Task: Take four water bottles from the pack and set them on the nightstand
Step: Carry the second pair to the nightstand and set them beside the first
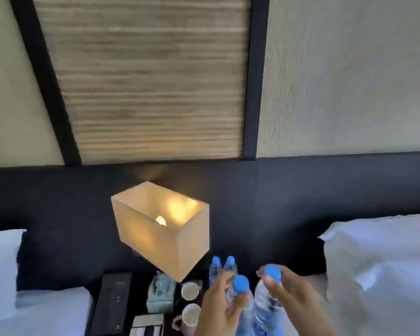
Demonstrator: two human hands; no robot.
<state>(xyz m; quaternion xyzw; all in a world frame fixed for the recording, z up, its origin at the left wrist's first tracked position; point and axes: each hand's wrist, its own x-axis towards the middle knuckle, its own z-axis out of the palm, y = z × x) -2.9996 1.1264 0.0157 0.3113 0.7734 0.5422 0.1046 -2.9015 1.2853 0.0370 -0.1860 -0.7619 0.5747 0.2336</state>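
Observation:
Two clear water bottles with blue caps stand upright at the back right of the dark nightstand, beside the lamp. My left hand grips a third blue-capped bottle by its neck. My right hand holds a fourth bottle near its cap. Both held bottles are upright, side by side, above the nightstand's right front part. The pack is not in view.
A lit square lamp stands mid-nightstand. Two white cups, a pale tissue box, a black flat device and a striped item lie below it. White pillows flank both sides; a dark headboard runs behind.

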